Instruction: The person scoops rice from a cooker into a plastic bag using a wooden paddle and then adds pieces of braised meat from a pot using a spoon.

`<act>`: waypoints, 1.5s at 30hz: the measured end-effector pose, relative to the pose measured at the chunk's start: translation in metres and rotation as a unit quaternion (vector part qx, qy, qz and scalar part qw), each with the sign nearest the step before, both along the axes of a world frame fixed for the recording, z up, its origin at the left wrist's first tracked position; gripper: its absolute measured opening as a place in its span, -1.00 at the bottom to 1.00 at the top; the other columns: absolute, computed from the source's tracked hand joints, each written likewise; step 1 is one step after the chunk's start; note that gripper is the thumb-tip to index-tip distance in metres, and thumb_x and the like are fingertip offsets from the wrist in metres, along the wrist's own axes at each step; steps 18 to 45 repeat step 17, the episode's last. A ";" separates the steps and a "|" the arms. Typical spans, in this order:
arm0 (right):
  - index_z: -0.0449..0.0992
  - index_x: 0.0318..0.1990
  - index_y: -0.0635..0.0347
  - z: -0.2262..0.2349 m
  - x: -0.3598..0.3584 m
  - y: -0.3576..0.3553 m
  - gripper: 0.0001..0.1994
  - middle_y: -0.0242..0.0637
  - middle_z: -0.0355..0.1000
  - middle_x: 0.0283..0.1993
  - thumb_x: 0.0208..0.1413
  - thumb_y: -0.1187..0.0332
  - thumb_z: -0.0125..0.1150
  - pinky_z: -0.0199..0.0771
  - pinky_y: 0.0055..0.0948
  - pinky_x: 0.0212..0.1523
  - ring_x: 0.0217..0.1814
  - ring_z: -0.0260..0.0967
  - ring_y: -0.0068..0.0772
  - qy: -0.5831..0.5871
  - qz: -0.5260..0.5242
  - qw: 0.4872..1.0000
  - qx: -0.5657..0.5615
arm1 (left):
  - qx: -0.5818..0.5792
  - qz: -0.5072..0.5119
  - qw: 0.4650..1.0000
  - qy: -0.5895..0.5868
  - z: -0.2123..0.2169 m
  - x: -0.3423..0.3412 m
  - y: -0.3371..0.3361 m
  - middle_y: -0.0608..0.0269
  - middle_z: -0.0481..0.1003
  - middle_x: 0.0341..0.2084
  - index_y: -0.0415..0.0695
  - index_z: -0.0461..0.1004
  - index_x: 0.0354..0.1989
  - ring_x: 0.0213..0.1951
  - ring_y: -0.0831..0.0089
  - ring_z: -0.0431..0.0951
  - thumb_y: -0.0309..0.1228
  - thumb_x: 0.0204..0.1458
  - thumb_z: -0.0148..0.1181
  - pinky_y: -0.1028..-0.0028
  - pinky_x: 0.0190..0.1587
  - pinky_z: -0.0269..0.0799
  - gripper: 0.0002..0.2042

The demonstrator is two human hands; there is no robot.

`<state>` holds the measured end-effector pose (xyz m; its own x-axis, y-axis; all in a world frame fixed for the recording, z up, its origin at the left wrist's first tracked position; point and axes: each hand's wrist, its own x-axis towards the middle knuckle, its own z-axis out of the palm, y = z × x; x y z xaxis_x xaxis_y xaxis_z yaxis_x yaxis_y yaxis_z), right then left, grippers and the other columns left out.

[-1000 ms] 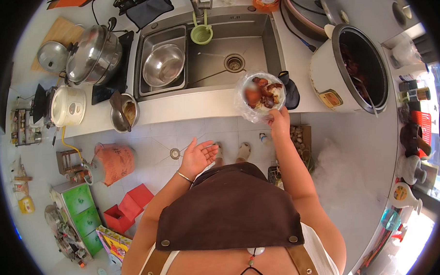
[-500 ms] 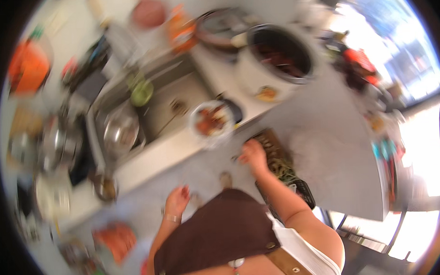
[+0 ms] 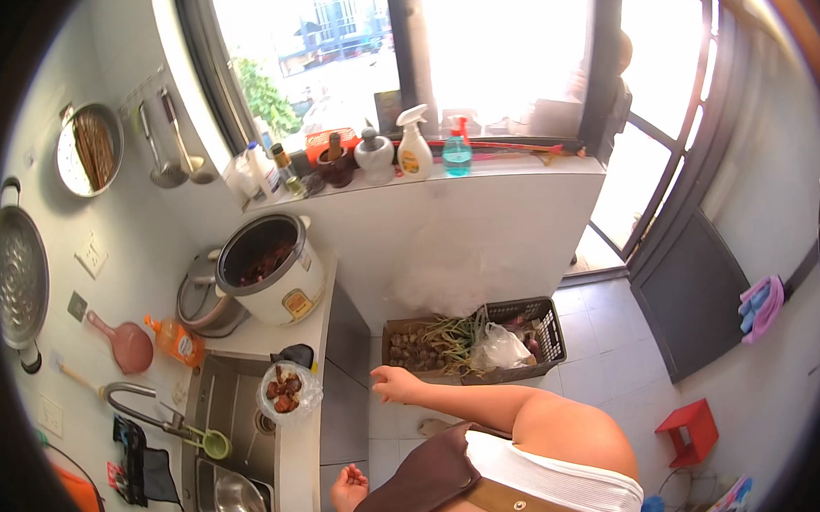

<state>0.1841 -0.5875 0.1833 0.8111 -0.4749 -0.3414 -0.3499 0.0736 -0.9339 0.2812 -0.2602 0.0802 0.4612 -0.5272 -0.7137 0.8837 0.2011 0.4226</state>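
Note:
My right hand [image 3: 395, 385] is over the floor beside the counter, empty, its fingers loosely apart. Lower down, my left hand [image 3: 349, 486] hangs near the counter edge with fingers half bent and nothing in them. On the counter, closest to both hands, is a clear plastic-lined bowl [image 3: 308, 397] with reddish-brown food chunks [image 3: 283, 390] in it. Behind it a big white cooker [image 3: 305, 291] stands uncovered, dark red contents inside. Past my right hand, a box of garlic bulbs [image 3: 413, 346] sits on the floor beside a black crate [image 3: 555, 328].
A sink [image 3: 230, 393] with a steel bowl [image 3: 238, 498] and a green strainer [image 3: 216, 444] is at left. Spray bottles [image 3: 413, 147] and mortars [image 3: 374, 156] line the window ledge. A person [image 3: 622, 77] stands by the doorway at far right. A red stool [image 3: 690, 431] is at lower right.
My view has swung right, away from the sink and toward the window and doorway. Both hands remain empty. The picture is sharper now.

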 end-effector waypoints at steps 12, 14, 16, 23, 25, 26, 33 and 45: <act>0.33 0.09 0.39 -0.032 -0.034 0.059 -0.52 -0.08 0.47 -0.18 0.00 0.35 0.12 0.51 -0.41 -0.34 -0.43 0.49 -0.37 -0.023 -0.058 0.997 -0.050 | -0.023 -0.007 0.999 0.022 -0.009 -0.010 0.008 0.22 0.49 -0.29 -0.18 0.44 -0.23 -0.27 0.38 0.45 -0.21 0.10 0.05 0.38 -0.21 0.35 -0.73; 0.32 0.10 0.37 -0.032 -0.026 0.065 -0.51 -0.07 0.47 -0.17 0.00 0.34 0.12 0.51 -0.40 -0.33 -0.43 0.49 -0.36 -0.025 -0.041 0.998 -0.042 | -0.021 0.011 0.999 0.022 -0.030 -0.006 0.025 0.21 0.49 -0.28 -0.17 0.43 -0.23 -0.28 0.38 0.45 -0.17 0.09 0.07 0.38 -0.21 0.35 -0.71; 0.29 0.14 0.33 -0.030 -0.018 0.070 -0.51 -0.16 0.45 -0.15 0.05 0.33 0.10 0.51 -0.43 -0.30 -0.36 0.48 -0.41 -0.004 0.003 0.999 -0.052 | -0.015 0.024 0.999 0.020 -0.052 0.000 0.043 0.20 0.49 -0.24 -0.17 0.43 -0.22 -0.26 0.36 0.45 -0.13 0.07 0.09 0.36 -0.20 0.35 -0.67; 0.27 0.16 0.31 -0.029 -0.013 0.073 -0.51 -0.21 0.44 -0.14 0.07 0.32 0.09 0.51 -0.44 -0.28 -0.32 0.48 -0.43 0.007 0.025 0.998 -0.057 | -0.010 0.029 0.999 0.017 -0.062 0.002 0.051 0.18 0.48 -0.21 -0.17 0.43 -0.22 -0.25 0.36 0.45 -0.11 0.05 0.10 0.36 -0.19 0.35 -0.65; 0.27 0.16 0.31 -0.029 -0.013 0.073 -0.51 -0.21 0.44 -0.14 0.07 0.32 0.09 0.51 -0.44 -0.28 -0.32 0.48 -0.43 0.007 0.025 0.998 -0.057 | -0.010 0.029 0.999 0.017 -0.062 0.002 0.051 0.18 0.48 -0.21 -0.17 0.43 -0.22 -0.25 0.36 0.45 -0.11 0.05 0.10 0.36 -0.19 0.35 -0.65; 0.27 0.16 0.31 -0.029 -0.013 0.073 -0.51 -0.21 0.44 -0.14 0.07 0.32 0.09 0.51 -0.44 -0.28 -0.32 0.48 -0.43 0.007 0.025 0.998 -0.057 | -0.010 0.029 0.999 0.017 -0.062 0.002 0.051 0.18 0.48 -0.21 -0.17 0.43 -0.22 -0.25 0.36 0.45 -0.11 0.05 0.10 0.36 -0.19 0.35 -0.65; 0.27 0.16 0.31 -0.029 -0.013 0.073 -0.51 -0.21 0.44 -0.14 0.07 0.32 0.09 0.51 -0.44 -0.28 -0.32 0.48 -0.43 0.007 0.025 0.998 -0.057 | -0.010 0.029 0.999 0.017 -0.062 0.002 0.051 0.18 0.48 -0.21 -0.17 0.43 -0.22 -0.25 0.36 0.45 -0.11 0.05 0.10 0.36 -0.19 0.35 -0.65; 0.27 0.16 0.31 -0.029 -0.013 0.073 -0.51 -0.21 0.44 -0.14 0.07 0.32 0.09 0.51 -0.44 -0.28 -0.32 0.48 -0.43 0.007 0.025 0.998 -0.057 | -0.010 0.029 0.999 0.017 -0.062 0.002 0.051 0.18 0.48 -0.21 -0.17 0.43 -0.22 -0.25 0.36 0.45 -0.11 0.05 0.10 0.36 -0.19 0.35 -0.65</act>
